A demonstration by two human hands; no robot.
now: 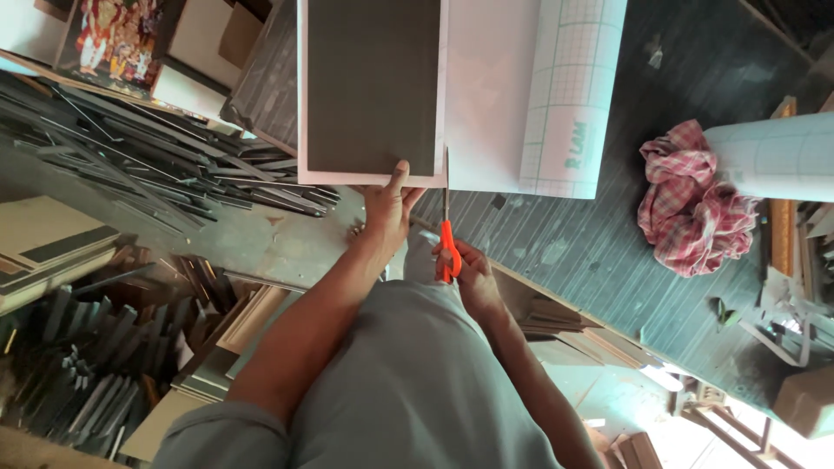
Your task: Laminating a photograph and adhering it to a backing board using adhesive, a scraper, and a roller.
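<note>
Low at the frame's centre, the right hand is clamped on orange-handled scissors, blades pointing up along the edge of a dark board. Just left, the left hand pinches that board's near edge. Beyond lie a gridded film roll and, right, a red checked cloth.

The dark board and the white gridded sheet run off the top edge; the scissors' blades look thin, their cutting edge too small to tell
</note>
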